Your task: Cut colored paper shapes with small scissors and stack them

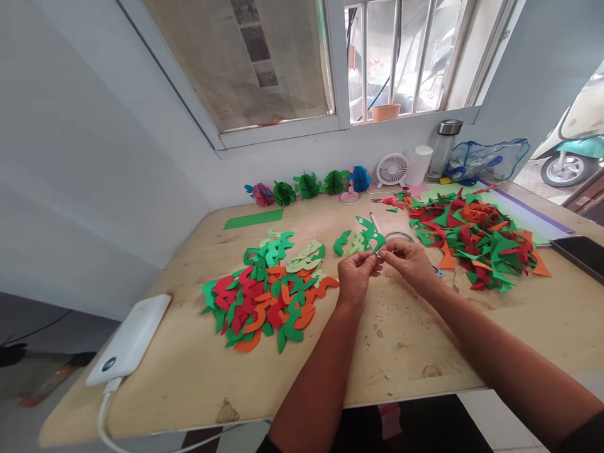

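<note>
My left hand (357, 275) and my right hand (404, 263) meet over the middle of the wooden table. The fingertips of both pinch a green paper cutout (376, 241) that carries a small white patch. Just behind it lie another green cutout (341, 243), some pale green cutouts (357, 244) and a white pen (374, 221). To the left of my hands spreads a pile of curved paper cutouts (255, 305) in red, orange and greens. A ring (400, 235) is partly hidden behind my right hand.
Paper scraps (476, 233) heap at the right beside a phone (580, 257). Along the wall stand paper honeycomb figures (309, 186), a small fan (391, 170), a white cylinder (419, 165) and a glass bottle (443, 151). A cabled power bank (129, 340) lies front left; a green strip (253, 219) lies behind.
</note>
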Tool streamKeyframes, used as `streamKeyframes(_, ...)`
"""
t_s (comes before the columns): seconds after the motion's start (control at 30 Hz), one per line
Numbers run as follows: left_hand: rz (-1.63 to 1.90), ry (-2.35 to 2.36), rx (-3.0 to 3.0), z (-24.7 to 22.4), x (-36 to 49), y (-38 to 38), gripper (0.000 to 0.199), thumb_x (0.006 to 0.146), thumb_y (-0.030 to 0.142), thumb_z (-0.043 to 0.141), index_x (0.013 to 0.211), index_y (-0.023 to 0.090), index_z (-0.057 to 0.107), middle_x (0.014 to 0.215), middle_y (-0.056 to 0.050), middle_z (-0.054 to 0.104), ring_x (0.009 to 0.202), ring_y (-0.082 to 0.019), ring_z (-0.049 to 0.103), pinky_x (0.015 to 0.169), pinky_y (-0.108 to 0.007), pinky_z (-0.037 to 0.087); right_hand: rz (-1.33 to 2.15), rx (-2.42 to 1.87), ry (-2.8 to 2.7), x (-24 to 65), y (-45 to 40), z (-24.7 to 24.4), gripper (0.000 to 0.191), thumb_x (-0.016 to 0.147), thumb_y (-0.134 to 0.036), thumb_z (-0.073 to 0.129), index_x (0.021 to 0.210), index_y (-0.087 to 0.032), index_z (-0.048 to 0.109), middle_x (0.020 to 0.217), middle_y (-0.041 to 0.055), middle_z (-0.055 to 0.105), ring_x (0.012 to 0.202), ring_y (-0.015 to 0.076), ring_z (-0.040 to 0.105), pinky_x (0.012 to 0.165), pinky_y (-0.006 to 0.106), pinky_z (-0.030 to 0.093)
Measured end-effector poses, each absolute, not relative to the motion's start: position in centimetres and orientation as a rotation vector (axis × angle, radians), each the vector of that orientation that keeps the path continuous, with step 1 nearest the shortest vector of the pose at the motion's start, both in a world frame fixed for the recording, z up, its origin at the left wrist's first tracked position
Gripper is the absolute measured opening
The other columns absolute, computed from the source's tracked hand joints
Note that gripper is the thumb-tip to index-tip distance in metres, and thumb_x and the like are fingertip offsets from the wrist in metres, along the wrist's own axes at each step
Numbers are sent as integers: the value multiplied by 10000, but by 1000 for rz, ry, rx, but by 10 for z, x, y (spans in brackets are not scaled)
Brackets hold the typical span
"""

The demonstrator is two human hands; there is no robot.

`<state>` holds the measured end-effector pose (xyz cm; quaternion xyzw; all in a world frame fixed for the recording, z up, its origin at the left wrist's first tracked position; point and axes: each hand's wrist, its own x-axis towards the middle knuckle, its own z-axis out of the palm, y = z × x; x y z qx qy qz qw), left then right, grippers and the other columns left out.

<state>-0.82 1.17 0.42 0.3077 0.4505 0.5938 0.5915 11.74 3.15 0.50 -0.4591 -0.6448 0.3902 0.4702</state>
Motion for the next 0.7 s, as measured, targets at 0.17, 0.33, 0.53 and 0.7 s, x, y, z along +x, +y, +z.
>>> streamKeyframes(0.17,1380,1072,759,5,-8,11,311,525,343,788,690,103,682,528,-21,634,469,-98,578,505,-219,472,775,-1177,-1663,117,30,6,195,768,-324,579,643,-185,636,666,27,655,593,133,542,553,261,407)
streamKeyframes(0.33,1400,1074,771,7,-7,10,271,549,324,777,694,108,702,538,-21,637,477,-94,578,510,-215,479,608,-1245,-1696,114,27,9,203,775,-317,567,631,-191,634,626,14,641,552,123,512,530,256,387)
streamKeyframes(0.53,1412,1096,741,7,-6,10,240,549,289,769,694,106,713,548,-19,638,491,-101,588,519,-226,494,588,-1224,-1683,112,26,7,186,775,-309,561,641,-196,622,638,23,646,613,143,553,572,264,417)
streamKeyframes(0.7,1408,1066,741,7,-6,10,233,549,286,764,685,107,705,537,-14,631,491,-95,580,525,-220,483,563,-1248,-1669,111,24,8,172,765,-286,556,623,-199,598,638,17,629,631,146,557,582,260,416)
